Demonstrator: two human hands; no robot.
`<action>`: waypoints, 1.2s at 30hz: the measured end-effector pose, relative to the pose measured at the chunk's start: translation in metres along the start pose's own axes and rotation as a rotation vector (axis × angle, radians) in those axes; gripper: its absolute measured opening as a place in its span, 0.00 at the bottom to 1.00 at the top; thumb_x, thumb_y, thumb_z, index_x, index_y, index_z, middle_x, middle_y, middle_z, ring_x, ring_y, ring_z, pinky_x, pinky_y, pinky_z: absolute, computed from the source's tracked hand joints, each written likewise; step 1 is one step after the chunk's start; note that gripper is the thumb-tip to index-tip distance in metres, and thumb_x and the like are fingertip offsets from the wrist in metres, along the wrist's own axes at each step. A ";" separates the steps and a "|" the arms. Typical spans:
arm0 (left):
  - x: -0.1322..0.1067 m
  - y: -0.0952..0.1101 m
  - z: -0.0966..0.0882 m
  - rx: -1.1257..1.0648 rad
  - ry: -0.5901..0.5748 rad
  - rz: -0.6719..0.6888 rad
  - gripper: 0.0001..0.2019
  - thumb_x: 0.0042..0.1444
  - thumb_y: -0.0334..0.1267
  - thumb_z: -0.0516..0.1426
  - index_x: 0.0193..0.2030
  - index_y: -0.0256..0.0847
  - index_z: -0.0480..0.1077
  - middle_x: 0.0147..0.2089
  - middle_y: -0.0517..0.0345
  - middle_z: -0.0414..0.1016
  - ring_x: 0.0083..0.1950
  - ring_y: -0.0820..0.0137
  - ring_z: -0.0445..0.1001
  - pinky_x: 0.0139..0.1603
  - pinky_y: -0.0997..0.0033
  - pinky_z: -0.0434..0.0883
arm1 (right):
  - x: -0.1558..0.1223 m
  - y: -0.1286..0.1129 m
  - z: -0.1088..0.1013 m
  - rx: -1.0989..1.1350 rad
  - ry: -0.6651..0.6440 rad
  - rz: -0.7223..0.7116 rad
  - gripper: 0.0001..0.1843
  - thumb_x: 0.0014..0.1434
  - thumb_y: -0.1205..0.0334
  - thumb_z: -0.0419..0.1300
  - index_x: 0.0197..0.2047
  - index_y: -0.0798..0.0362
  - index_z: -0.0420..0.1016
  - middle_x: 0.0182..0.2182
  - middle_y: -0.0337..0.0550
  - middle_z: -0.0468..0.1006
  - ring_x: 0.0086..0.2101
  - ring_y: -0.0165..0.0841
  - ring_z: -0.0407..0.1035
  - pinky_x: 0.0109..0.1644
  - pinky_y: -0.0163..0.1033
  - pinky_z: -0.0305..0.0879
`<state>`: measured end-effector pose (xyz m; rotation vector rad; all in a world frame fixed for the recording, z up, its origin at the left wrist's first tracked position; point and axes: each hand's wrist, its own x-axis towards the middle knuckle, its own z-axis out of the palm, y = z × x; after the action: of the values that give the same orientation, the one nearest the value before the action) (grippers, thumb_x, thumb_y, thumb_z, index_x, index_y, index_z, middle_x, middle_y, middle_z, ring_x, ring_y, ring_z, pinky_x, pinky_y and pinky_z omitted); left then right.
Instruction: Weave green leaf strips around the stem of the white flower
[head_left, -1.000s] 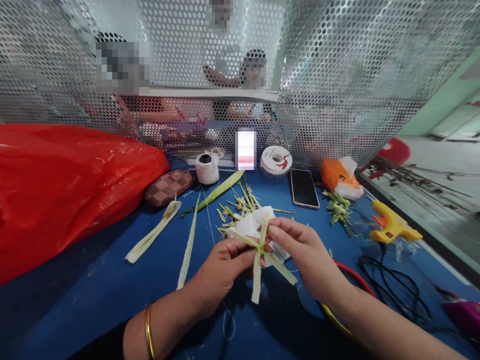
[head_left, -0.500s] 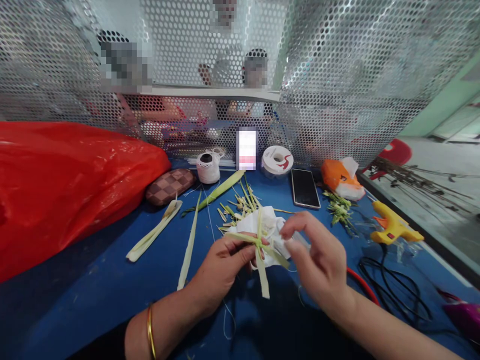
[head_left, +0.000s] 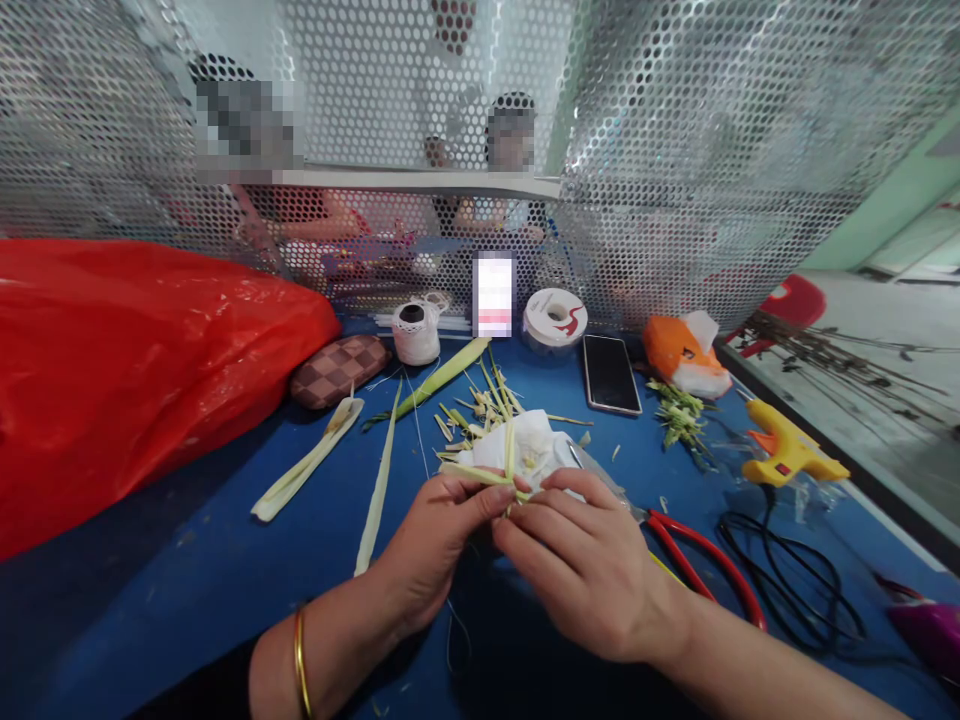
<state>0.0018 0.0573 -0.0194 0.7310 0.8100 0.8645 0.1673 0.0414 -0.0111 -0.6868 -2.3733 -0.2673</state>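
My left hand (head_left: 439, 540) pinches a small cross of pale green leaf strips (head_left: 491, 473) above the blue table (head_left: 187, 560). My right hand (head_left: 581, 570) lies over the lower part of that cross, its fingers curled round it and touching the left fingertips. Most of the strips are hidden under the right hand. A crumpled white tissue (head_left: 532, 445) with leaf offcuts lies just behind both hands. A thin white thread (head_left: 418, 430) runs from the hands toward a white thread spool (head_left: 415, 332).
A big red plastic bag (head_left: 135, 370) fills the left. Long leaf strips (head_left: 379, 490) lie on the table. Red-handled scissors (head_left: 697, 555), a black cable (head_left: 795, 575), a yellow glue gun (head_left: 787, 448), a phone (head_left: 611, 373) and a tape roll (head_left: 553, 318) sit right. People sit behind the perforated screen (head_left: 675, 180).
My right hand has come down from a raised pinch onto the leaf cross and now covers its lower strips. The left hand has kept its hold.
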 end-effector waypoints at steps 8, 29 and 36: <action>-0.002 -0.002 0.005 0.051 0.071 0.073 0.09 0.43 0.40 0.69 0.31 0.37 0.81 0.33 0.53 0.78 0.40 0.68 0.73 0.46 0.72 0.66 | 0.002 -0.005 -0.003 0.033 0.037 -0.086 0.18 0.64 0.73 0.45 0.38 0.61 0.76 0.29 0.49 0.80 0.31 0.35 0.72 0.46 0.44 0.66; 0.004 0.009 -0.001 0.214 0.073 0.063 0.12 0.47 0.44 0.65 0.27 0.36 0.74 0.26 0.60 0.69 0.29 0.76 0.64 0.33 0.75 0.61 | 0.007 0.012 -0.010 0.376 -0.302 0.628 0.13 0.64 0.60 0.54 0.27 0.52 0.67 0.23 0.38 0.73 0.28 0.32 0.66 0.38 0.39 0.57; 0.002 0.014 0.002 0.450 0.005 0.067 0.16 0.50 0.47 0.61 0.21 0.39 0.67 0.23 0.63 0.60 0.26 0.75 0.56 0.29 0.71 0.57 | 0.011 0.019 -0.023 0.377 -0.330 0.588 0.16 0.64 0.63 0.51 0.24 0.52 0.63 0.21 0.36 0.66 0.25 0.29 0.59 0.37 0.38 0.54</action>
<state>-0.0013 0.0651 -0.0075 1.1567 1.0034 0.7498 0.1827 0.0534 0.0137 -1.2613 -2.2915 0.5674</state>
